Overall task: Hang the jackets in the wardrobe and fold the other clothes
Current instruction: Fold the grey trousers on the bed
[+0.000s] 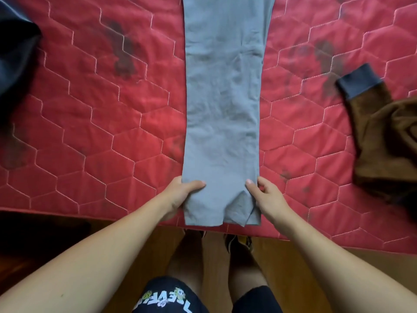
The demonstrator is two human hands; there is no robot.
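Both arms reach forward, left hand [180, 195] and right hand [268, 198] gripping grey trousers [223, 98] at the hem.

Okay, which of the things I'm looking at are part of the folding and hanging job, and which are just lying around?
Part of the job:
trousers, gripped at the near end by the left hand and right hand
brown garment, on the right
dark garment, at the far left

Just there:
red quilt, under the clothes
wooden floor

Trousers [222, 109] on mattress [101, 132], between garments.
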